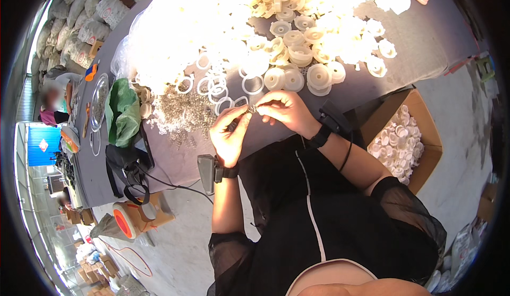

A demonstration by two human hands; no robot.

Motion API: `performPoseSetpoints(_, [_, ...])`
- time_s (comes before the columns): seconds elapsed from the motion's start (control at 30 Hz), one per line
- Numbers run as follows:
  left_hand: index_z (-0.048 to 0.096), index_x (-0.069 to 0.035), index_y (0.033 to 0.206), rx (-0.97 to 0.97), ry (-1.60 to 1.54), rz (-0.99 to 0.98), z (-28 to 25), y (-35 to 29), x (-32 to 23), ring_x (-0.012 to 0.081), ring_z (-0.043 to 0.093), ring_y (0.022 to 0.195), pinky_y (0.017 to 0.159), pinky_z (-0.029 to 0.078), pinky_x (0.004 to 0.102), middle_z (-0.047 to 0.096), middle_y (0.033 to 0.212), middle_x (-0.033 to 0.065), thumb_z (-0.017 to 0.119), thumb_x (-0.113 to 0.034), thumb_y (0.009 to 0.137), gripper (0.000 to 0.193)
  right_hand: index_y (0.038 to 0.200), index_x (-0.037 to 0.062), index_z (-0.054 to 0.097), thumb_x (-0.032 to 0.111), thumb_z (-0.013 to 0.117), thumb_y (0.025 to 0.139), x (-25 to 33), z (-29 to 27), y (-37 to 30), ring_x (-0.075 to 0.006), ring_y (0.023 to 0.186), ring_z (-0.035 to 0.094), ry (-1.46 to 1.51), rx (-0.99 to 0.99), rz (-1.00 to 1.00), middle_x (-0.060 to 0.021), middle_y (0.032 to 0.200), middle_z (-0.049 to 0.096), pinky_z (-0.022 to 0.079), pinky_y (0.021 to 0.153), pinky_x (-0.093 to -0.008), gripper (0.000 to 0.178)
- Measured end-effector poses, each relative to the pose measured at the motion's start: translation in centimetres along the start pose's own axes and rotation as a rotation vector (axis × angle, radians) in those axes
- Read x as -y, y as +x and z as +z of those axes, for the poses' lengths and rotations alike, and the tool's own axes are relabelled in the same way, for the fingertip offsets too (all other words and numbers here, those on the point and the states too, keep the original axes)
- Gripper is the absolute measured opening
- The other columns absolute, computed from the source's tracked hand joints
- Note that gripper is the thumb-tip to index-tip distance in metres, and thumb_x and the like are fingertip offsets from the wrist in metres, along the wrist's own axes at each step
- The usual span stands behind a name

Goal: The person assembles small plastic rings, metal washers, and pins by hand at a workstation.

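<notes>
My left hand (228,136) and my right hand (287,111) meet over the near edge of the table, fingertips pinched close together. Between them is a small metallic piece (252,109) resembling a coil spring; its exact shape is too small to make out. A heap of small springs (178,110) lies just left of my left hand. White plastic rings (217,86) are scattered beyond my fingers, with one larger ring (253,85) close to my right hand. Past them, cream round plastic parts (300,54) are piled up, partly washed out by bright sunlight.
A cardboard box (431,160) full of white plastic caps stands at my right, below the table (425,57). On the left are a green bag (123,110), a black pouch (123,163) with a cable and a round clear tray (99,102). People are visible at far left.
</notes>
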State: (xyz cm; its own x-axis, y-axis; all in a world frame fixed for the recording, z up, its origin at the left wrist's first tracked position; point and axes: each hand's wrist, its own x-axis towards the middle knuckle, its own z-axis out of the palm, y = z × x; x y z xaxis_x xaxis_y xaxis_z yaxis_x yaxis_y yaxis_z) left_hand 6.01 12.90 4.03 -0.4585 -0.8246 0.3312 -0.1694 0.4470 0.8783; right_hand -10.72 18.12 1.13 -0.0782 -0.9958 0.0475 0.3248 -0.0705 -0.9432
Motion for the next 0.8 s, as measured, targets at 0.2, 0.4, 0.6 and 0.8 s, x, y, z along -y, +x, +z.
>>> performPoseSetpoints(0.2, [0.067, -0.001, 0.094, -0.03, 0.095, 0.065, 0.4, -0.1, -0.2, 0.0106, 0.056, 0.075, 0.071, 0.045, 0.0239, 0.065, 0.089, 0.0071, 0.067, 0.002, 0.076, 0.018, 0.092, 0.0016, 0.062, 0.01, 0.065, 0.083, -0.4, 0.6, -0.1, -0.0065, 0.064, 0.057, -0.014, -0.056, -0.01, -0.0021, 0.077, 0.062, 0.047, 0.055, -0.0203, 0.013])
performPoseSetpoints(0.4, [0.066, -0.002, 0.095, -0.234, -0.242, -0.23, -0.5, 0.6, 3.1, 0.0103, 0.056, 0.074, 0.069, 0.046, 0.0249, 0.064, 0.092, 0.008, 0.066, -0.002, 0.079, 0.016, 0.091, 0.0026, 0.062, 0.008, 0.064, 0.083, 0.2, 0.9, -0.1, -0.0064, 0.067, 0.058, -0.441, -0.196, -0.211, -0.0012, 0.077, 0.061, 0.048, 0.059, -0.0206, 0.01])
performPoseSetpoints(0.6, [0.064, -0.002, 0.102, 0.02, -0.024, 0.042, 0.7, 0.7, 0.9, 0.0114, 0.057, 0.082, 0.075, 0.046, 0.0247, 0.063, 0.1, 0.0076, 0.067, 0.001, 0.076, 0.027, 0.092, 0.0001, 0.062, 0.008, 0.063, 0.084, -0.4, 0.6, 0.2, -0.008, 0.065, 0.06, -0.054, -0.135, -0.019, -0.0032, 0.078, 0.063, 0.05, 0.058, -0.0211, 0.012])
performPoseSetpoints(0.8, [0.065, 0.0, 0.098, -0.04, -0.281, -0.141, 0.8, -0.2, 1.8, 0.0094, 0.058, 0.073, 0.069, 0.046, 0.0218, 0.066, 0.085, 0.0062, 0.066, -0.001, 0.08, 0.018, 0.094, -0.0018, 0.061, 0.008, 0.062, 0.084, -0.1, 0.3, 0.3, -0.0097, 0.066, 0.061, 0.108, -0.056, 0.05, -0.0052, 0.078, 0.063, 0.051, 0.059, -0.0222, 0.014])
